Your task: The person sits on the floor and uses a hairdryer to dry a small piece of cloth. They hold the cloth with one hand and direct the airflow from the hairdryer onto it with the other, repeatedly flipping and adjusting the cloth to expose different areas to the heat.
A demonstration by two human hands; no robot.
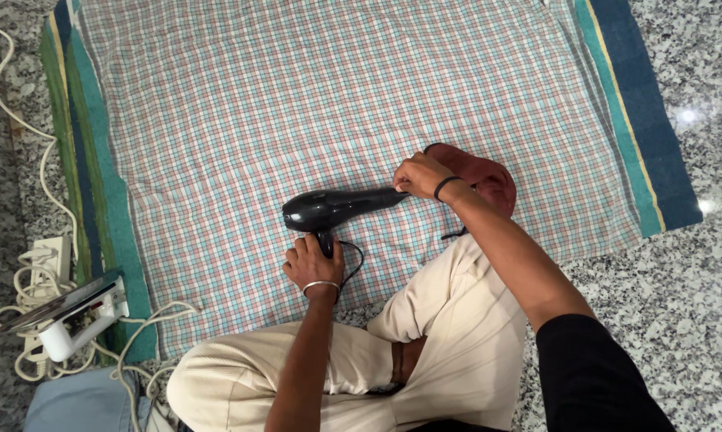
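A black hair dryer lies across a checked cloth spread on the floor. My left hand grips its handle from below, a bangle on the wrist. My right hand pinches the nozzle end of the dryer, a black band on the wrist. Just beyond my right hand sits a dark red rounded fabric item, partly hidden by my forearm. The dryer's black cord loops beside my left hand.
I sit cross-legged in cream trousers on a speckled granite floor. At the left edge are a white clothes iron, a white power strip and tangled white cables. A blue folded cloth lies bottom left.
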